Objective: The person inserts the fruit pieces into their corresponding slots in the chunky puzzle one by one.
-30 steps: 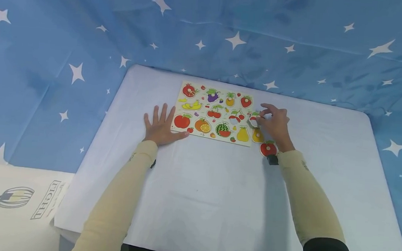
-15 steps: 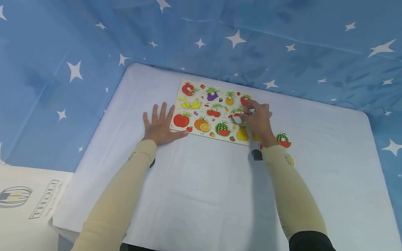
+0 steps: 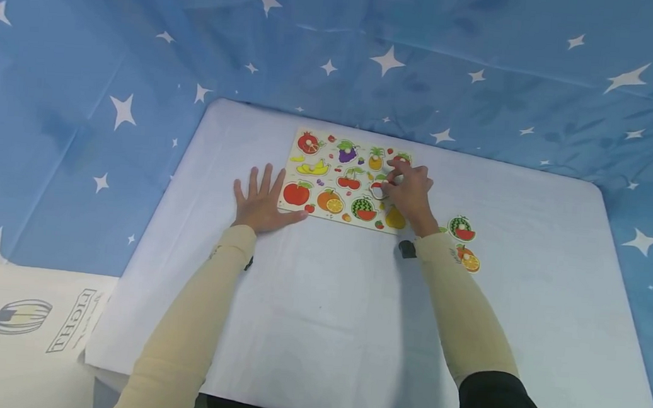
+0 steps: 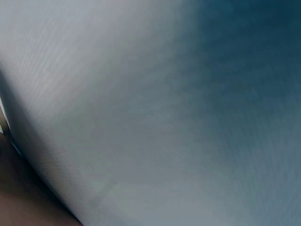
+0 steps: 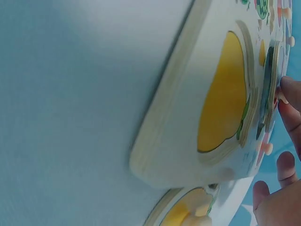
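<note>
My left hand (image 3: 262, 209) lies flat on the white table with fingers spread, its thumb along the near left corner of the fruit puzzle board (image 3: 330, 180). My right hand (image 3: 411, 194) is over the board's right side. Thumb and index finger pinch the small knob (image 5: 282, 96) of a red-and-white fruit puzzle piece (image 3: 378, 188). In the right wrist view this piece (image 5: 269, 89) is tilted at the board's surface. Nearby is the yellow pear recess (image 5: 223, 94). The left wrist view shows mostly blurred cloth and a sliver of hand.
A watermelon piece (image 3: 462, 227) and an orange piece (image 3: 468, 257) lie on the table right of my right forearm. A yellow pear piece (image 5: 188, 205) lies beside the board's corner. Blue star-patterned cloth (image 3: 338, 34) hangs behind the table.
My right hand has carried the pinched piece left from beside the board onto its right side. The watermelon and orange pieces have come into sight. My left hand stays put.
</note>
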A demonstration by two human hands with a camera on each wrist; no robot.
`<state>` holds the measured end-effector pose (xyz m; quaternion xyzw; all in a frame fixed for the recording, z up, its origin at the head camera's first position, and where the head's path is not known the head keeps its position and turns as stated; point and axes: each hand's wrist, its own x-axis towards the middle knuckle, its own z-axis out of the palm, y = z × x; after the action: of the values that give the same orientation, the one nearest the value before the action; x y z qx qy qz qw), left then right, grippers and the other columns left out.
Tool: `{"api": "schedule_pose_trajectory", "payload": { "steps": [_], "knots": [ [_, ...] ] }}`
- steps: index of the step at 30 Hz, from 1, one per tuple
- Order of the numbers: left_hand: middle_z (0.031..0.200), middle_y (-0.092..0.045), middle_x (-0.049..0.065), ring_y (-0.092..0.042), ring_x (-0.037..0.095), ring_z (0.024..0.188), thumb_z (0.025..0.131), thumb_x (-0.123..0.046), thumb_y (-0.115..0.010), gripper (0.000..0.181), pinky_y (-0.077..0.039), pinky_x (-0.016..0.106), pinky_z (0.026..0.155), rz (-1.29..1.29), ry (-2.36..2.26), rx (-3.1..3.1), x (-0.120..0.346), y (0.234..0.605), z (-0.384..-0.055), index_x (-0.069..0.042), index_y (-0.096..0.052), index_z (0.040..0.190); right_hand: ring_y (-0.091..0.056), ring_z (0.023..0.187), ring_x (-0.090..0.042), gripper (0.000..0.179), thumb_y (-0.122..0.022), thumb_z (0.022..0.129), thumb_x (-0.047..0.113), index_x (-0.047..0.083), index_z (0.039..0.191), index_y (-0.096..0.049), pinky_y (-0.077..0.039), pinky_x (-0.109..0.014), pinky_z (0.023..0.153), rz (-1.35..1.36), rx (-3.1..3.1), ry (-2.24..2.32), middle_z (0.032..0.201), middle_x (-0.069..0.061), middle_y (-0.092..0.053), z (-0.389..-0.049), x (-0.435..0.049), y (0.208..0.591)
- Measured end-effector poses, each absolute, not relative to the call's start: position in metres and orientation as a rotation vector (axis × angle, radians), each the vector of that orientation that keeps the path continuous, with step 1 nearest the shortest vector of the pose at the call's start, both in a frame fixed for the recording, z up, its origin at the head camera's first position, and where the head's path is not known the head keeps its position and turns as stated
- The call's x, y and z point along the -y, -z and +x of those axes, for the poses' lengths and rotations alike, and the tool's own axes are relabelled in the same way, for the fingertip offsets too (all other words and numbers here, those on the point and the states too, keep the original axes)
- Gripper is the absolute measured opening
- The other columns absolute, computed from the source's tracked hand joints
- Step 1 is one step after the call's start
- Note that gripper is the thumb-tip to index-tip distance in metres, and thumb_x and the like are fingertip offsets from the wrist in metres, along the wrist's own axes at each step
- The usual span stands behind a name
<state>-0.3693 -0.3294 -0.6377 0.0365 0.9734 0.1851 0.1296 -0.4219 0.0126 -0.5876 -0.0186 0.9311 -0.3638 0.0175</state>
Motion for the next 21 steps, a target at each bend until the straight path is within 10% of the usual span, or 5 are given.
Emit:
{"api": "schedule_pose_trajectory", "payload": {
  "steps": [21],
  "knots": [
    [0.179, 0.015, 0.008, 0.020, 0.038, 0.161, 0.084, -0.085, -0.060, 0.124, 0.016, 0.071, 0.119, 0.104, -0.550, -2.834, 0.329, 0.637, -0.369, -0.026, 0.001, 0.174, -0.038, 0.125, -0.036, 0.043, -0.075, 0.099, 0.008, 0.006, 0.142, -0.065, -0.020, -0.060, 0.110, -0.011, -2.930, 1.102, 0.105, -0.011, -0.066, -0.423, -0.013, 0.598]
  ]
}}
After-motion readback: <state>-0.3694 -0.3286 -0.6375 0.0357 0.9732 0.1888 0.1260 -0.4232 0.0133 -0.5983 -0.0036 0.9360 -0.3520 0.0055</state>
